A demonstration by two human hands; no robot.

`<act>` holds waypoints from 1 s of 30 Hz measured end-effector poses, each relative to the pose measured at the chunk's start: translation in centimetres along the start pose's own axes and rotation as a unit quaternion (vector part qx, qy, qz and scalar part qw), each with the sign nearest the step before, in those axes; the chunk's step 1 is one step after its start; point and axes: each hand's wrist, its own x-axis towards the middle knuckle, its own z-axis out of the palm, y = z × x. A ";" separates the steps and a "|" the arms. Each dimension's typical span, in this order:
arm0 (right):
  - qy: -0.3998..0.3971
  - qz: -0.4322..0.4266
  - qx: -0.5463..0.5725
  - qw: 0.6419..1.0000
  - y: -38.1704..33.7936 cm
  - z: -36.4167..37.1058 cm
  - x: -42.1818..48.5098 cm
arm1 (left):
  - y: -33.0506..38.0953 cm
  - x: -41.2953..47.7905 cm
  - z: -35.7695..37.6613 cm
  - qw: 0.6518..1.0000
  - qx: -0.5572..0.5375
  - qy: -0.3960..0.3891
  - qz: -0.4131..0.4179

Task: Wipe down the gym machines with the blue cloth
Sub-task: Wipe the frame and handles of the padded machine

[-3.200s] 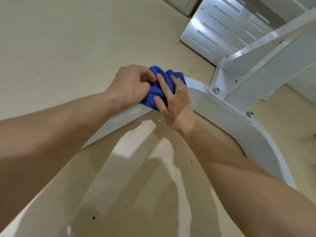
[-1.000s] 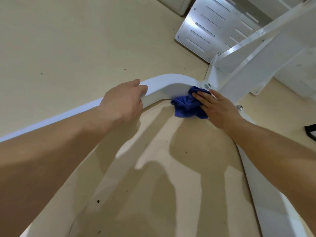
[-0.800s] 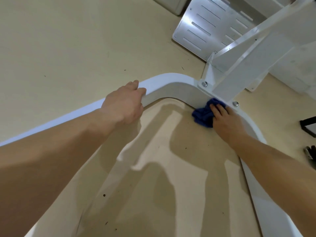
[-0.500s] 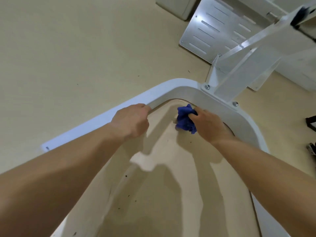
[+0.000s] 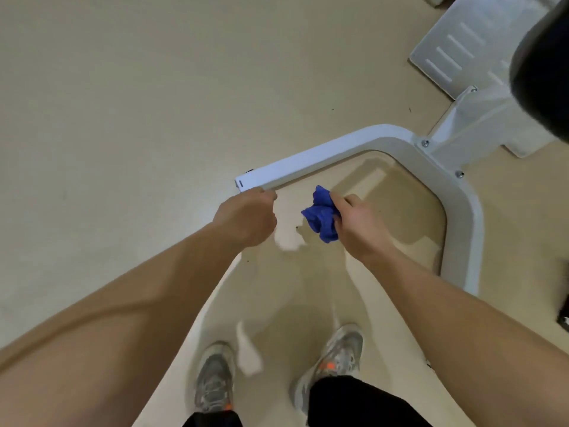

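Gripping blue cloth (image 5: 320, 220) (soft, light, best held wadded): right hand (image 5: 360, 223); left hand (image 5: 246, 217) curled by frame (image 5: 308, 161) end, hold unclear.

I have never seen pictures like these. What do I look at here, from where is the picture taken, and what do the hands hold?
The camera sits on a person's head and looks down, so you see their own arms. The right hand grips a crumpled blue cloth. The left hand is curled by the end of a white machine frame that lies on the beige floor; whether it touches the frame is unclear. Below are the person's grey shoes.
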 end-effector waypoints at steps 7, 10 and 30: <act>0.044 0.060 0.125 0.989 -7.3 -8.7 -12.7 | 2.2 -15.5 -12.8 0.998 -0.010 -0.051 -0.032; 0.059 0.109 0.195 0.973 -9.6 -15.5 -18.1 | 5.2 -21.4 -17.2 0.997 -0.013 -0.073 -0.032; 0.088 0.235 0.310 0.917 12.8 -35.5 -61.9 | 47.2 -46.3 -14.0 0.995 -0.052 -0.044 0.071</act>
